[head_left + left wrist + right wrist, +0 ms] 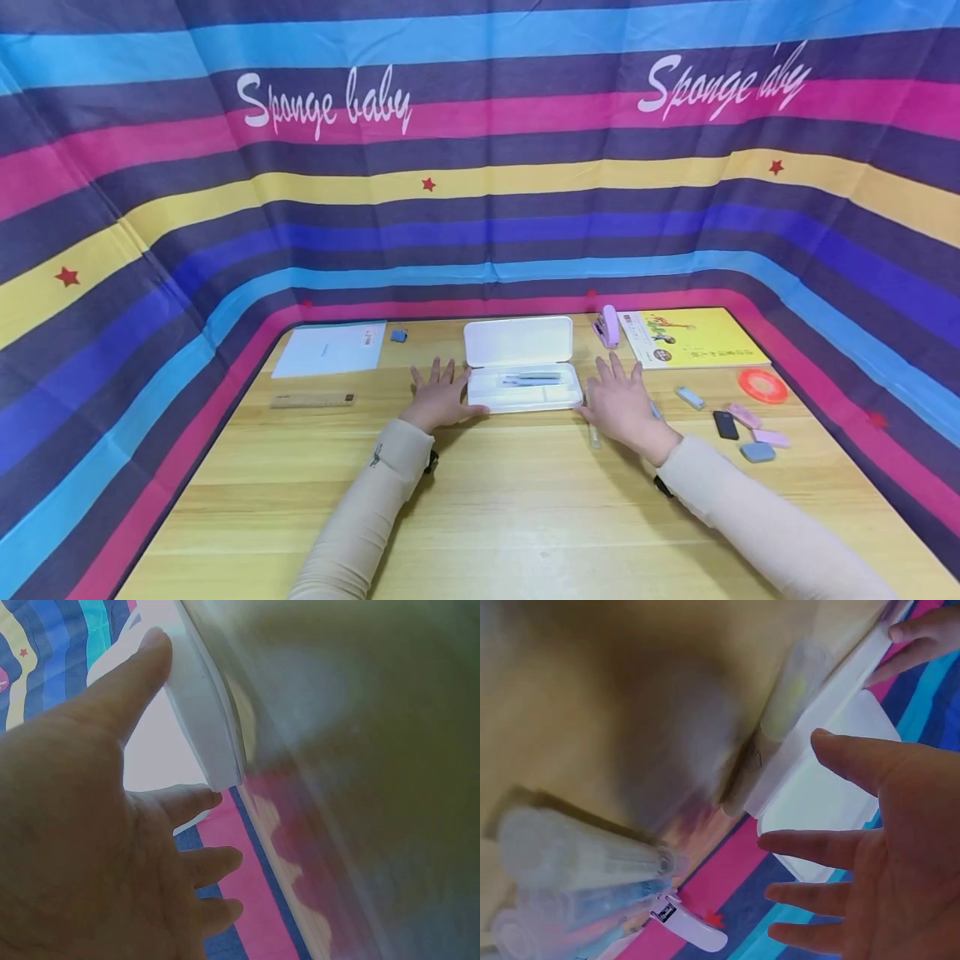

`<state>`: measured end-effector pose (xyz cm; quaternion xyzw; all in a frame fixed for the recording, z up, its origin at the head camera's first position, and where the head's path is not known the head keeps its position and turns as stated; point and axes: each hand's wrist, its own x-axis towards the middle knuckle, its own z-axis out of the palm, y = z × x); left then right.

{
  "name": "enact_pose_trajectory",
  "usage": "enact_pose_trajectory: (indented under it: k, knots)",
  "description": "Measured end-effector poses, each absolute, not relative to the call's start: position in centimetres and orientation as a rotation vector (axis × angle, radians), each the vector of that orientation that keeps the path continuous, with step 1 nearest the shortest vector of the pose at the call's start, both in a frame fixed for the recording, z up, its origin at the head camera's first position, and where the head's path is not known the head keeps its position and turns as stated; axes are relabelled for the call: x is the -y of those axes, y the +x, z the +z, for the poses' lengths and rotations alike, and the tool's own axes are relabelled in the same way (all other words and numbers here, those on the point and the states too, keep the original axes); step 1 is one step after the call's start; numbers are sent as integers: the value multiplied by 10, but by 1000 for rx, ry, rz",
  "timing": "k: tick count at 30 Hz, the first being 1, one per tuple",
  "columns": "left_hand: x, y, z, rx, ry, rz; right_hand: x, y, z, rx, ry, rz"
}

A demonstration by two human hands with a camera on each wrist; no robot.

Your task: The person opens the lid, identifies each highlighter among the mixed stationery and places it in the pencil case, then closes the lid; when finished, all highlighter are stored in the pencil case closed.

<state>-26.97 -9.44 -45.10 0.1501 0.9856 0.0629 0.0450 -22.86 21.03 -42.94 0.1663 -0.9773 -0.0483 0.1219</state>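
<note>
A white pencil case [517,342] lies on the table with its lid raised at the back and slim pens [531,379] inside. My left hand [437,402] is at its left side with fingers spread; in the left wrist view the thumb and forefinger touch the case wall [199,697]. On the other side is my right hand [621,407], fingers straight and apart, close to the case's right edge. A clear-capped marker-like tube [791,694] lies along that edge. Several translucent tubes [585,855] lie beyond the right hand, partly hidden by it in the head view.
Farther left are a pale blue booklet [330,348], a small blue sharpener-like piece [399,335] and a wooden ruler [312,401]. To the right stand a purple stapler [607,327], a yellow book [697,337], an orange tape ring [762,386] and several small eraser-like blocks [726,424].
</note>
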Motion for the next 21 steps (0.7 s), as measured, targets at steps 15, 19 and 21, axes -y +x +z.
enact_pose_trajectory:
  k: [15, 19, 21]
  knots:
    - [94, -269, -451, -3002, 459, 188, -221, -223, -444, 2933, 444, -181]
    - [94, -270, -451, -3002, 464, 205, -224, -226, -446, 2948, 437, -165]
    - [95, -270, -451, -3002, 461, 205, -225, -226, -446, 2963, 424, -145]
